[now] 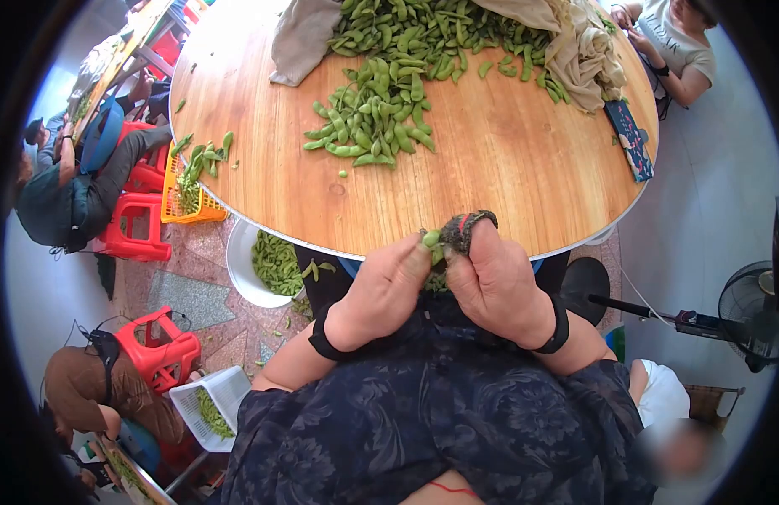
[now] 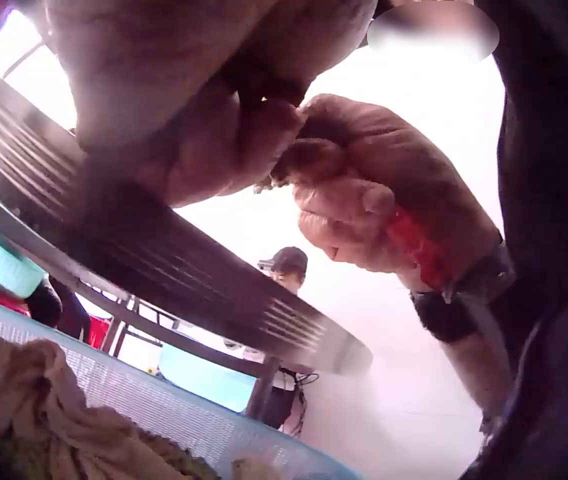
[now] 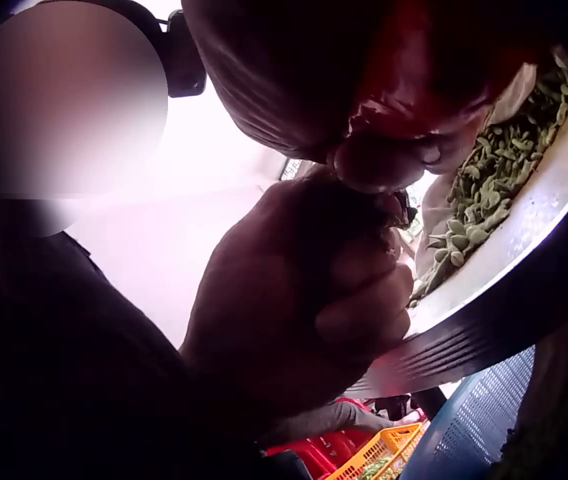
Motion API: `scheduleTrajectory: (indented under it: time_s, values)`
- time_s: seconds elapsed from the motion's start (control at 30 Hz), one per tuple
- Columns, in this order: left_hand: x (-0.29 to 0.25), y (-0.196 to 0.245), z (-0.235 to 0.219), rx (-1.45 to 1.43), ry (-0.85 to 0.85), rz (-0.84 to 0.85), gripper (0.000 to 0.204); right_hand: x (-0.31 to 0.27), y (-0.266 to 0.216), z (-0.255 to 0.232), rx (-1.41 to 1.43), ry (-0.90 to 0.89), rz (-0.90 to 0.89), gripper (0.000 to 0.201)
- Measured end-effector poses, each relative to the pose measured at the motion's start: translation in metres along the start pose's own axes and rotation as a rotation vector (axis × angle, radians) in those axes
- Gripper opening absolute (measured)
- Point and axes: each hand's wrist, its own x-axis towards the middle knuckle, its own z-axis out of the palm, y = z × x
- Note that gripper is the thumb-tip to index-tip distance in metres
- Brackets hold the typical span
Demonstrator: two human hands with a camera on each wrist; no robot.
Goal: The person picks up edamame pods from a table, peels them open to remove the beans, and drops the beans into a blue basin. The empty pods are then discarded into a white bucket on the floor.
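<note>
In the head view the left hand (image 1: pixel 379 290) and right hand (image 1: pixel 500 286) meet just off the round table's near edge. Between their fingertips is a green pod (image 1: pixel 431 240), pinched by the left thumb and fingers. The right hand's curled fingers and thumb touch its other end; a dark wrap with a red strip (image 1: pixel 467 229) covers a right finger. The left wrist view shows the left hand (image 2: pixel 194 110) beside the curled right hand (image 2: pixel 389 190). In the right wrist view, fingers of both hands hide most of the pod.
Green pods (image 1: pixel 377 109) lie heaped on the wooden table (image 1: pixel 271 185), with cloth (image 1: pixel 587 63) at the back and a patterned item (image 1: pixel 632 143) at the right edge. Below stand a white bucket (image 1: pixel 242 278) and yellow basket (image 1: pixel 172 198). A fan (image 1: pixel 747 307) is at right; people sit around.
</note>
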Motion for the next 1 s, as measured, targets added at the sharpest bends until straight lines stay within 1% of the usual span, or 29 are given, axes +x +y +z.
scheduleTrajectory:
  time_s: [0.03,0.1,0.13,0.2,0.23,0.3,0.33,0.4,0.43,0.5,0.53,0.57,0.6,0.63,0.7,0.73,0.77,0.83,0.87,0.9,0.93,0.97,1.0]
  values:
    - [0.000,0.001,-0.001,0.001,0.000,0.000,0.029,0.000,0.001,0.000,0.001,0.000,0.000,0.014]
    - [-0.001,0.003,-0.006,-0.190,-0.103,-0.165,0.031,-0.001,0.004,0.001,0.118,0.014,0.055,0.012]
    - [-0.002,0.004,-0.008,-0.189,-0.105,-0.166,0.031,0.001,0.002,-0.005,0.118,0.016,0.056,0.012]
    - [-0.003,0.005,-0.010,-0.452,-0.174,-0.242,0.029,0.006,-0.003,-0.023,0.679,-0.257,0.668,0.012]
    - [-0.004,0.005,-0.010,-0.451,-0.175,-0.242,0.029,0.005,0.000,-0.022,0.680,-0.255,0.668,0.012]
    - [-0.004,0.002,-0.010,-0.236,-0.170,-0.220,0.028,0.000,0.008,-0.018,0.443,-0.239,0.560,0.018]
    - [-0.004,0.002,-0.009,-0.236,-0.169,-0.221,0.028,-0.001,0.011,-0.014,0.444,-0.240,0.560,0.018]
    - [-0.003,0.000,-0.007,-0.057,-0.122,-0.156,0.026,-0.003,0.013,-0.009,0.102,0.010,0.148,0.023]
    - [-0.003,-0.002,-0.005,-0.058,-0.127,-0.158,0.026,-0.003,0.010,-0.013,0.100,0.013,0.152,0.023]
    - [-0.004,-0.007,-0.003,0.129,-0.107,-0.048,0.020,0.001,-0.001,-0.023,-0.125,-0.138,0.044,0.026]
    - [-0.005,-0.006,-0.003,0.129,-0.110,-0.049,0.020,0.001,0.001,-0.021,-0.187,-0.110,-0.061,0.024]
    - [-0.006,-0.003,-0.002,0.251,-0.107,-0.008,0.017,0.001,0.004,-0.020,-0.187,-0.108,-0.059,0.024]
    - [-0.006,0.000,-0.002,0.374,-0.103,0.034,0.015,0.002,0.007,-0.020,-0.215,-0.128,-0.125,0.023]
    - [-0.007,0.003,-0.002,0.374,-0.104,0.033,0.015,0.001,0.008,-0.020,-0.242,-0.149,-0.190,0.023]
    - [-0.009,0.005,-0.003,0.450,-0.130,0.092,0.014,-0.001,0.004,-0.017,-0.269,-0.158,-0.216,0.021]
    - [-0.011,0.004,-0.005,0.449,-0.131,0.086,0.014,-0.004,0.003,-0.015,-0.296,-0.166,-0.240,0.019]
    - [-0.014,0.004,-0.006,0.457,-0.161,0.080,0.015,-0.006,0.004,-0.014,-0.293,-0.168,-0.236,0.019]
    - [-0.020,0.004,-0.011,0.463,-0.194,0.070,0.016,-0.011,0.008,-0.011,-0.382,-0.209,-0.219,0.016]
    - [-0.023,0.007,-0.014,0.437,-0.231,0.021,0.016,-0.014,0.009,-0.014,-0.381,-0.210,-0.213,0.016]
    - [-0.026,0.008,-0.016,0.410,-0.264,-0.028,0.017,-0.016,0.011,-0.019,-0.386,-0.295,-0.160,0.015]
    - [-0.029,0.008,-0.018,0.419,-0.226,-0.080,0.018,-0.016,0.012,-0.023,-0.387,-0.382,-0.112,0.014]
    - [-0.029,0.008,-0.019,0.420,-0.218,-0.086,0.018,-0.016,0.010,-0.024,-0.380,-0.388,-0.117,0.014]
    - [-0.028,0.007,-0.019,0.422,-0.175,-0.086,0.019,-0.017,0.006,-0.026,-0.356,-0.378,-0.088,0.014]
